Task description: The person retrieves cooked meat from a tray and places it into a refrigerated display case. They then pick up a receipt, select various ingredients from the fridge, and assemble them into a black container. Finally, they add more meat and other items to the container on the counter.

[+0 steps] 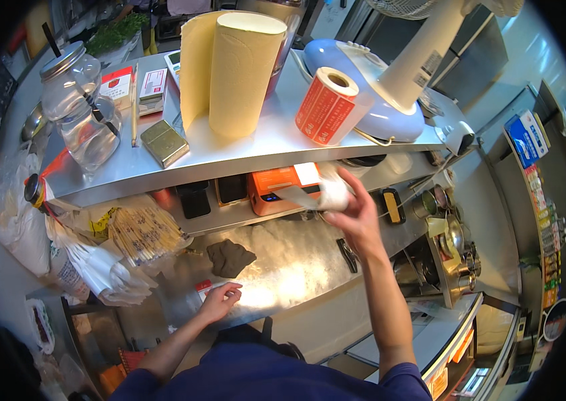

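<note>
My right hand (358, 217) is raised at the lower shelf, thumb and fingers gripping a small white roll (333, 194), slightly blurred. From the roll a loose pale strip (296, 196) stretches left, in front of an orange printer-like machine (271, 182). Lower down, my left hand (221, 301) hovers by the front edge of the steel worktop (283, 260), fingers loosely bent and holding nothing. Just beyond it are a small red-and-white packet (204, 287) and a crumpled dark cloth (230, 258).
On the upper shelf (263, 152) stand a paper towel roll (241, 77), a red label roll (326, 107), a fan base (376, 93), a glass jar (85, 110) and a metal lighter (165, 143). Bundled wrapped chopsticks (146, 230) and plastic bags (105, 271) hang left.
</note>
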